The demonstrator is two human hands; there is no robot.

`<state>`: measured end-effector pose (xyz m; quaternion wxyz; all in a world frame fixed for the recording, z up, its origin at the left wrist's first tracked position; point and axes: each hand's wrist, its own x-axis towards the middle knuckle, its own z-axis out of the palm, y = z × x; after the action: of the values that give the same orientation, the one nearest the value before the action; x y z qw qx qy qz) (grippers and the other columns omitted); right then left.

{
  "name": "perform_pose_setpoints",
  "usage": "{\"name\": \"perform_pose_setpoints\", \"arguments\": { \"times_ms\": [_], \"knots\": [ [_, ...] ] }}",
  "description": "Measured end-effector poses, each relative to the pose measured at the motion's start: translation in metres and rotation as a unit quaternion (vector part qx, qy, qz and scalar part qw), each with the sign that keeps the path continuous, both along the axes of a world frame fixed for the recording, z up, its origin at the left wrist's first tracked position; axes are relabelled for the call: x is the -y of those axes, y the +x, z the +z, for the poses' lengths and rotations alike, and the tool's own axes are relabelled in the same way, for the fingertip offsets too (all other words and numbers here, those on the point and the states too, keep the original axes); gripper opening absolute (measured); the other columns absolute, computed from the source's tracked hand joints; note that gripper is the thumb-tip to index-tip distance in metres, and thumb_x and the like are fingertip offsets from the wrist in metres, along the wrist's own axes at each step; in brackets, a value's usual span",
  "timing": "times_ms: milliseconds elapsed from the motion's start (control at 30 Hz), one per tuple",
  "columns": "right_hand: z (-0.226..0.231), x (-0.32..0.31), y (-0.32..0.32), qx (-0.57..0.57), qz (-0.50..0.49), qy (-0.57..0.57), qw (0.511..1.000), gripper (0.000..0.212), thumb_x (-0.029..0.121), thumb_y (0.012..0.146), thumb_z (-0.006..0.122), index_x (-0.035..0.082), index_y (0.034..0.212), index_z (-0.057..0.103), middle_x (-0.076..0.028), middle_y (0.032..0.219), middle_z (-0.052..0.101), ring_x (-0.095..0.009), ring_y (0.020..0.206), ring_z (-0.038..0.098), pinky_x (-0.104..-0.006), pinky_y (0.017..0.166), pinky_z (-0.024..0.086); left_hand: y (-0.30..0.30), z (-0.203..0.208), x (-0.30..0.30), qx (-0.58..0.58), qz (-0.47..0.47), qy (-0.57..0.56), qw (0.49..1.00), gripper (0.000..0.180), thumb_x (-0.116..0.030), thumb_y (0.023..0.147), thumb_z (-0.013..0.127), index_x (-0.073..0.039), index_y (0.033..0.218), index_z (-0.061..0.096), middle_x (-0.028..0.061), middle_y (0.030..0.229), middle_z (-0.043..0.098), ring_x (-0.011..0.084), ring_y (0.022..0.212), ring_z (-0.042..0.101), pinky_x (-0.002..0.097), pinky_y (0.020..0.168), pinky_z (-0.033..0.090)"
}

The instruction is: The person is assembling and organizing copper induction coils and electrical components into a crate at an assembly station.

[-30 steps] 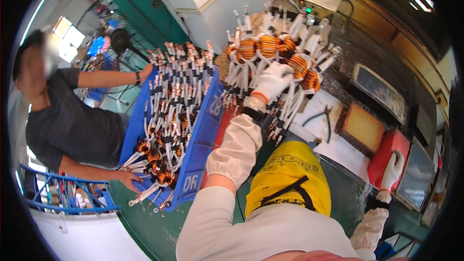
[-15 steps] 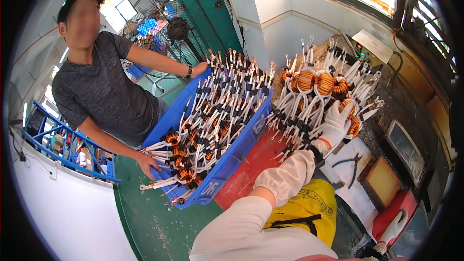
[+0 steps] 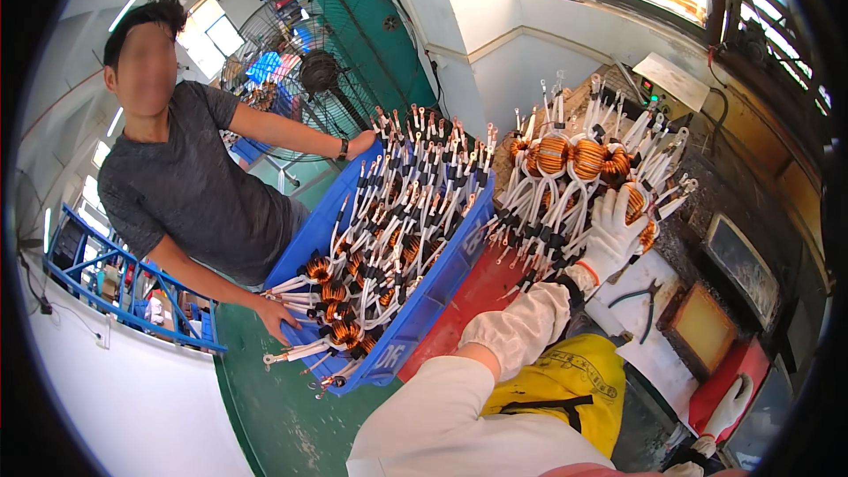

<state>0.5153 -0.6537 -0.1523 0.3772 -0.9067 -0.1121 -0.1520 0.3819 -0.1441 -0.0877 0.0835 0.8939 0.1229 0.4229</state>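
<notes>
White-gloved, my left hand (image 3: 614, 234) reaches across to a pile of copper-wound ring coils (image 3: 554, 155) with white leads and metal ring terminals. Its fingers are stretched and apart, resting against a coil (image 3: 632, 201) at the pile's right side. My right hand (image 3: 730, 406), gloved too, lies low at the right with straight fingers over a red surface (image 3: 751, 367). It holds nothing that I can see. Left of the pile, a blue plastic crate (image 3: 433, 300) is packed with similar coils, their leads pointing upward. A co-worker's two hands (image 3: 360, 143) grip the crate's far side and near end.
Pliers (image 3: 649, 309) with dark handles lie on the bench beside a framed yellowish block (image 3: 700, 329) and a dark-rimmed tray (image 3: 742, 263). A yellow bag-like cloth (image 3: 565, 389) is below my left arm. Behind the crate stands a large fan (image 3: 320, 72).
The whole view has shifted slightly. My left hand stays at the same coil, the right stays over the red surface, and the co-worker keeps hold of the crate.
</notes>
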Motion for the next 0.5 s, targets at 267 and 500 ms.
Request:
{"name": "perform_pose_setpoints", "arguments": {
  "times_ms": [267, 500],
  "knots": [
    [0.002, 0.010, -0.008, -0.004, -0.016, 0.007, 1.000, 0.026, 0.015, 0.097, 0.050, -0.002, 0.116, 0.056, -0.013, 0.113, 0.062, -0.022, 0.107, 0.057, -0.0316, 0.097, 0.041, 0.000, -0.010, -0.009, 0.132, -0.016, -0.227, 0.965, 0.047, -0.024, 0.075, 0.073, 0.000, 0.109, 0.051, 0.0249, 0.117, 0.051, 0.0414, 0.108, 0.049, 0.0469, 0.094, 0.040],
    [0.047, -0.047, -0.029, 0.040, 0.008, 0.001, 0.999, 0.017, 0.010, 0.094, 0.053, 0.000, 0.104, 0.061, -0.010, 0.101, 0.065, -0.020, 0.096, 0.060, -0.0300, 0.090, 0.045, 0.004, 0.035, -0.014, -0.122, 0.066, -0.439, 0.888, 0.106, -0.054, 0.068, 0.077, 0.002, 0.142, 0.026, 0.0263, 0.135, 0.044, 0.0384, 0.126, 0.044, 0.0408, 0.104, 0.037]
  ]
}}
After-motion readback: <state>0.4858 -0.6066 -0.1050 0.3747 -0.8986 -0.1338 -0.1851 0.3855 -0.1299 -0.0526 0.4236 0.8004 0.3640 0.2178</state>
